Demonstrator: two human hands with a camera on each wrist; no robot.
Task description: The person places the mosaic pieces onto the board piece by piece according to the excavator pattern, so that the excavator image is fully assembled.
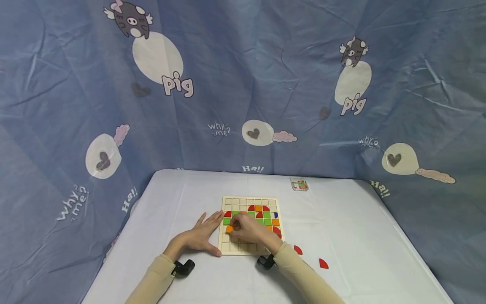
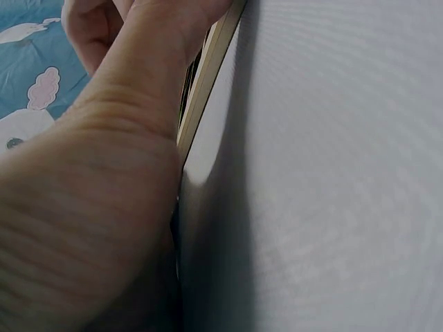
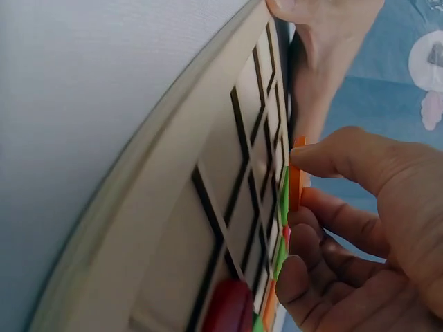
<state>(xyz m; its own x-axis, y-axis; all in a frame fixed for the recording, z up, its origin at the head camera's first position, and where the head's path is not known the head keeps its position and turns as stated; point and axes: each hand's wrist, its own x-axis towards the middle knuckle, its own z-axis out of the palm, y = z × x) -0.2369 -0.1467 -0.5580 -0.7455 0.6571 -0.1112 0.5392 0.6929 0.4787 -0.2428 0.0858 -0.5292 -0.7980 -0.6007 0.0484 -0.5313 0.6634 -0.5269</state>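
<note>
A wooden grid board (image 1: 250, 248) lies on the white table, partly filled with red, green, orange and blue pieces. My right hand (image 1: 247, 229) is over the board's middle left. In the right wrist view its thumb and fingers pinch an orange piece (image 3: 296, 181) by the edges, tilted up from the grid. The same orange piece (image 1: 229, 229) shows in the head view near the left side of the board. My left hand (image 1: 202, 234) lies with fingers spread against the board's left edge, thumb at its lower left corner. The right hand hides several squares.
Two loose red quarter-circle pieces (image 1: 323, 264) lie on the table right of the board. A small printed card (image 1: 299, 184) lies near the back edge. Blue patterned cloth (image 1: 243, 84) hangs behind and beside the white table (image 1: 341, 219).
</note>
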